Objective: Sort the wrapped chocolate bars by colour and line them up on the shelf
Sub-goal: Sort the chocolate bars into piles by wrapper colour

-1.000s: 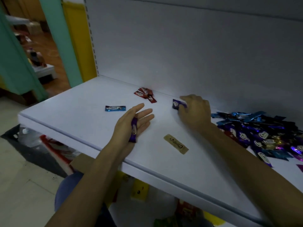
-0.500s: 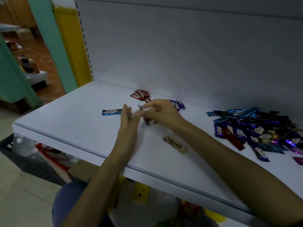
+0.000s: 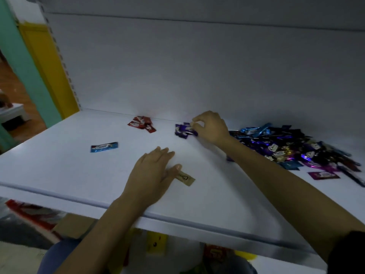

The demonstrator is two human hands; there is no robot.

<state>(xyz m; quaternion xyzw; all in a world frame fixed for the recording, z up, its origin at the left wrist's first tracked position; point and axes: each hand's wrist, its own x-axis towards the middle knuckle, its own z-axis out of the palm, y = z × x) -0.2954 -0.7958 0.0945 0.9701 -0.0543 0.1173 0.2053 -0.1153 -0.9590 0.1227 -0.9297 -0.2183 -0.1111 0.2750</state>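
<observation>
Handover done: purple bar now pinched by right hand onto purple group. Left hand emptied, flat, fingers straight.

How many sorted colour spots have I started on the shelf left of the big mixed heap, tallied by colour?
Red cluster: 1
Purple cluster: 1, the right hand pinches a bar there
Blue single bar: 1
Gold single bar: 1, at the left hand thumb
Total: 4 spots. The bars inside the clusters overlap too much to count.
</observation>
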